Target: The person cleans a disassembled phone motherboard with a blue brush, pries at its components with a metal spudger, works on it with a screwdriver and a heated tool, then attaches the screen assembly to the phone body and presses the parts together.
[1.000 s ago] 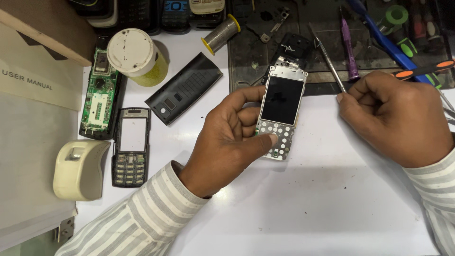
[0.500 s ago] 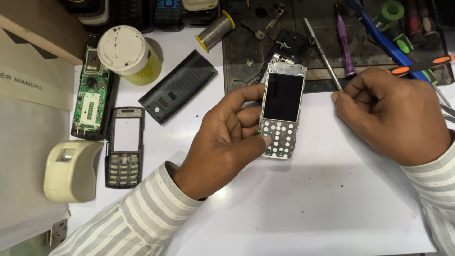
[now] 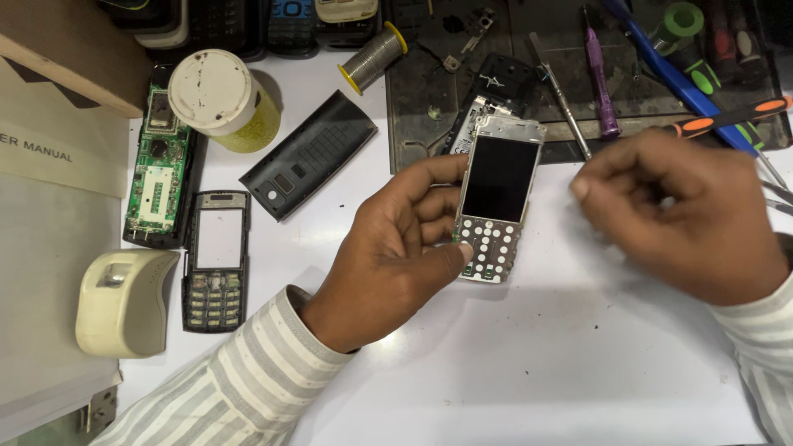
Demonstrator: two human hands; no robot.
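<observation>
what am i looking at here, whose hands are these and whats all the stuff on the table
This is one picture from a camera worn on a person's head, looking down at their own two bare hands over a white table. The left hand holds a stripped silver phone body with a dark screen and bare keypad contacts. The right hand hovers beside it, apparently empty. Left of the hands lie a black phone front frame with keypad, a green circuit board, a black back cover and a cream plastic casing. Further back, a dark work mat carries screwdrivers, with a solder spool nearby.
</observation>
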